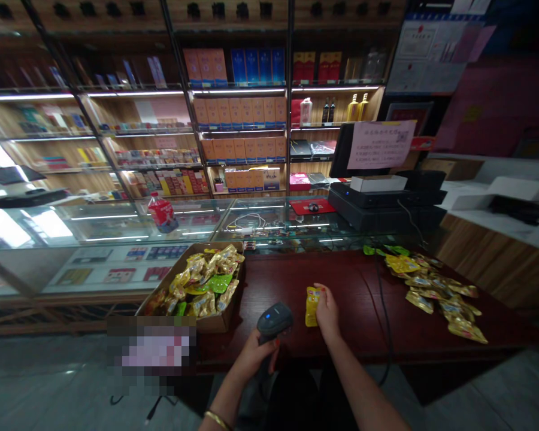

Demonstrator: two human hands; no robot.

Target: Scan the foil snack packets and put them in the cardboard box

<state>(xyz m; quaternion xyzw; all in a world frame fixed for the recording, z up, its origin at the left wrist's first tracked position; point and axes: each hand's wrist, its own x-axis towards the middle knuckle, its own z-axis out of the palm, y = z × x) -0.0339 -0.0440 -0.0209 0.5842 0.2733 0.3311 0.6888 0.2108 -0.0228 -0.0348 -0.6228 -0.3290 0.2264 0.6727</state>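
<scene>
My left hand (256,353) is closed around the handle of a dark barcode scanner (275,320), which shows a small blue light. To its right, my right hand (327,311) grips a yellow snack packet (312,306) by its right side, just over the dark red table (278,269). A cardboard box (215,323) full of gold and green packets (204,278) stands on the left of the table. Loose gold packets (444,293) lie in a pile on the right, with a few green ones (397,250) behind.
A black cable (384,311) runs down across the table. Behind it, a glass counter (197,224) carries a red-labelled bottle (160,212), a white cable (247,224), a mouse on a red mat (299,207) and a black cash register (381,203). Stocked shelves (238,91) line the wall.
</scene>
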